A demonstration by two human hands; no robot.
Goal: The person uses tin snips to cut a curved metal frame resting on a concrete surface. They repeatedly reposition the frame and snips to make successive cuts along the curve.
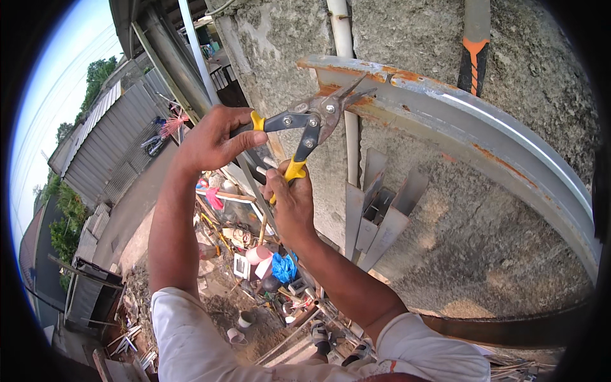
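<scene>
Both my hands hold a pair of tin snips (310, 122) with yellow-and-black handles, raised in front of the wall. My left hand (219, 137) is closed round the upper handle, and my right hand (293, 204) grips the lower one. The handles are spread wide and the jaws stand apart. They are at the left end of a long grey metal channel (471, 121) with rust patches; whether the blades touch its metal I cannot tell. Below it, several cut metal channel pieces (382, 216) stick out by the wall.
A rough concrete wall (528, 76) fills the right, with a white pipe (341, 32) running down it. An orange-and-black-handled tool (474, 60) is at the top right. Far below lies cluttered ground with a blue plastic bag (284, 268) and buckets. Corrugated metal sheeting (118, 140) stands across a path.
</scene>
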